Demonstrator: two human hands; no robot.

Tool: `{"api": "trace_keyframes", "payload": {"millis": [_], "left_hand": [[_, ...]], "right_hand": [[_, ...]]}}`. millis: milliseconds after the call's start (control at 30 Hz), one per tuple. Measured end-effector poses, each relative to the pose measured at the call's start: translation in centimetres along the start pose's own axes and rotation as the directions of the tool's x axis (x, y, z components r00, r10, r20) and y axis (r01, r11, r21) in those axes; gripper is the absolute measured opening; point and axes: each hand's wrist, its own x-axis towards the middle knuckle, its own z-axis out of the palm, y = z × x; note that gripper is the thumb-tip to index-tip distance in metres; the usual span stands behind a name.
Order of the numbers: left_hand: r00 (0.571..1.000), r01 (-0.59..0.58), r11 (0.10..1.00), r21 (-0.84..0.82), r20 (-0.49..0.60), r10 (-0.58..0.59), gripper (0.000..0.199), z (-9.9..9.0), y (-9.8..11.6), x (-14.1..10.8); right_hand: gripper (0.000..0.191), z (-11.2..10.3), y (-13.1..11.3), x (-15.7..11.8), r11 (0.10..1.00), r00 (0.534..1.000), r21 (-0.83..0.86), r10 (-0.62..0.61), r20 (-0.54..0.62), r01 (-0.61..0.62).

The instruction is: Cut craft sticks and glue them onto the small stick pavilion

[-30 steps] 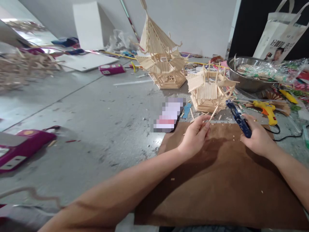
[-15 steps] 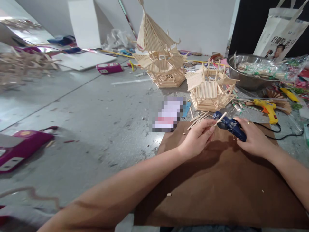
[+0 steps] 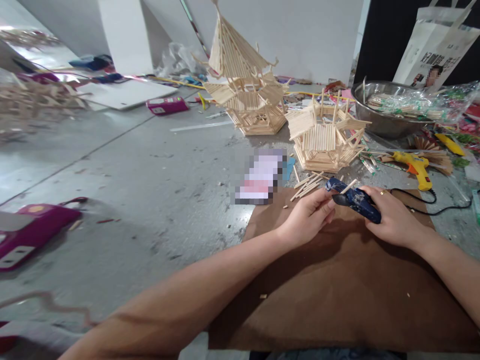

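Above the front of a brown board [image 3: 322,295], my left hand [image 3: 309,217] pinches a thin wooden stick [image 3: 351,186]. The stick runs across the jaws of a dark blue hand cutter [image 3: 362,204], its far end sticking out above the tool. My right hand [image 3: 397,217] is wrapped round the cutter's handles, with whitish smears on the blue body. Several loose sticks [image 3: 309,186] lie just beyond my left fingers. Behind them stands a smaller stick pavilion [image 3: 318,137] with upright posts, and a taller stick pagoda [image 3: 247,100] with a pointed roof is further back.
A phone [image 3: 260,175] lies on the floor left of the sticks. At right are a yellow glue gun [image 3: 416,167] with a black cord and a metal bowl [image 3: 390,127] of bagged sticks. Purple power strips [image 3: 37,232] lie at left. A white bag [image 3: 438,47] stands behind the bowl.
The cutter has shifted slightly left towards my left hand, and the stick now sits between its jaws. The whole view has moved a little.
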Motion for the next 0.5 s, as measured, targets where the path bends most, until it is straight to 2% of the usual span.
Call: {"api": "trace_keyframes", "payload": {"millis": [500], "left_hand": [[1.0,-0.003,0.998,0.066,0.014,0.002,0.015,-0.07,0.12,-0.06]], "right_hand": [[0.047,0.04,-0.14,-0.15,0.998,0.999,-0.05,0.041,0.032,-0.039]]}}
